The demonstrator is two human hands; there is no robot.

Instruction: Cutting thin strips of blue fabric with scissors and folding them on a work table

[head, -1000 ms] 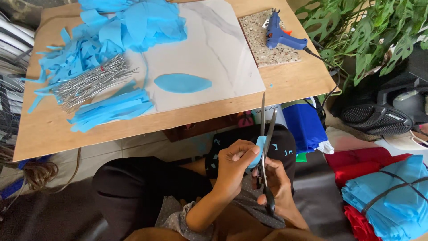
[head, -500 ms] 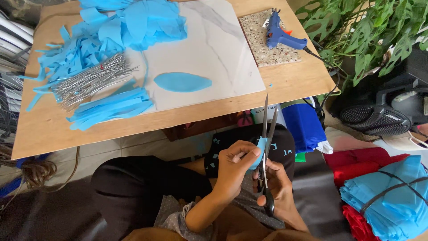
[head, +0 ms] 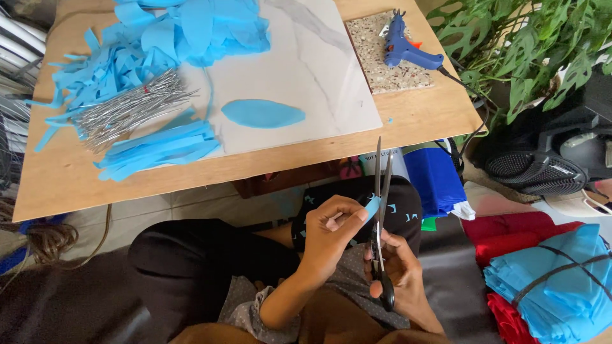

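Head view, surface?
— Low wooden table (head: 408,121) at 12 o'clock, marble-patterned board (head: 306,70) on it; tiled floor beneath.

— Around?
— Blue petal (head: 262,113) mid-board; wire bundle (head: 131,111) and blue strips (head: 159,150) at 10; glue gun (head: 408,50) at 1; plant (head: 529,44) at 2.

— Hands?
— Left hand (head: 331,237) pinches a small blue piece (head: 372,207) over the lap. Right hand (head: 400,271) grips scissors (head: 381,210), blades nearly shut against the piece.

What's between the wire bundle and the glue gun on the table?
Head view: a blue petal-shaped cutout on the white marble board lies between wire bundle and glue gun.
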